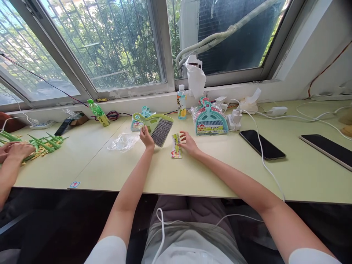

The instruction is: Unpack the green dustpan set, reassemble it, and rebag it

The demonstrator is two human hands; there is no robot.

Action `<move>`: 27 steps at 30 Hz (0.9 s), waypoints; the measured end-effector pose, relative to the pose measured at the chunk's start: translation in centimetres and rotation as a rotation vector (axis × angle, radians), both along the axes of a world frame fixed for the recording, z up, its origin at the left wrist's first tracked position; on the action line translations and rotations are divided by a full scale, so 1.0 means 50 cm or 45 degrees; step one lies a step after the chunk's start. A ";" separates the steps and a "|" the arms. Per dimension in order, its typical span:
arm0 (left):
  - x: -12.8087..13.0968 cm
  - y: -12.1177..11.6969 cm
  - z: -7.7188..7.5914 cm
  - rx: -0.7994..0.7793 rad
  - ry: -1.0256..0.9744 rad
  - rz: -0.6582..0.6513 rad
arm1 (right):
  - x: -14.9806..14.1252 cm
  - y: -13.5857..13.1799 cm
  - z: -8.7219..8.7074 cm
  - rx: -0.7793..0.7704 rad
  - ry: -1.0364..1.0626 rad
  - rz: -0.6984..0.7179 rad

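Note:
My left hand (pixel 147 138) is closed round a green dustpan (pixel 150 121) with a grey-bristled brush (pixel 162 131) set in it, held up above the table. A printed card label (pixel 176 146), green and red with a fold in it, is at the fingertips of my right hand (pixel 189 143); thumb and fingers meet its right edge. Left of the dustpan, a crumpled clear plastic bag (pixel 123 142) lies on the table. Behind it is a teal dustpan set (pixel 136 124) with a label, partly hidden by the green one.
Several stacked dustpan sets (pixel 211 121) stand back right, beside a drink bottle (pixel 181 102). Two phones (pixel 262 145) and white cables lie at the right. A green bottle (pixel 98 113) leans at left. At far left, another person's hands (pixel 20 149) touch green pods.

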State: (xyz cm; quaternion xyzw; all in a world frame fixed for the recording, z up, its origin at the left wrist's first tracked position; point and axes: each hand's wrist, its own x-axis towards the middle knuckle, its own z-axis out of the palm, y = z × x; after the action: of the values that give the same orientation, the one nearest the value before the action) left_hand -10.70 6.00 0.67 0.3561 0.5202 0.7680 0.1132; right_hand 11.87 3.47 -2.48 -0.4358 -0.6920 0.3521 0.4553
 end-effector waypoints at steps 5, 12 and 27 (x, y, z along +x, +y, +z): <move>0.015 -0.022 0.013 0.037 0.154 0.150 | 0.000 -0.010 0.006 0.281 -0.151 -0.104; 0.055 -0.077 0.012 0.091 1.066 -0.242 | -0.003 -0.045 0.037 0.373 0.035 -0.100; 0.103 -0.092 0.006 0.465 1.671 -0.494 | 0.003 -0.061 0.040 0.397 0.208 -0.468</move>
State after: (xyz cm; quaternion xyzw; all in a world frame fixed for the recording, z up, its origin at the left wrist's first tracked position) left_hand -5.57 1.41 0.95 0.8448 0.2711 0.4360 -0.1505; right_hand 12.00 0.41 -0.50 -0.4490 -0.6080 0.1863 0.6277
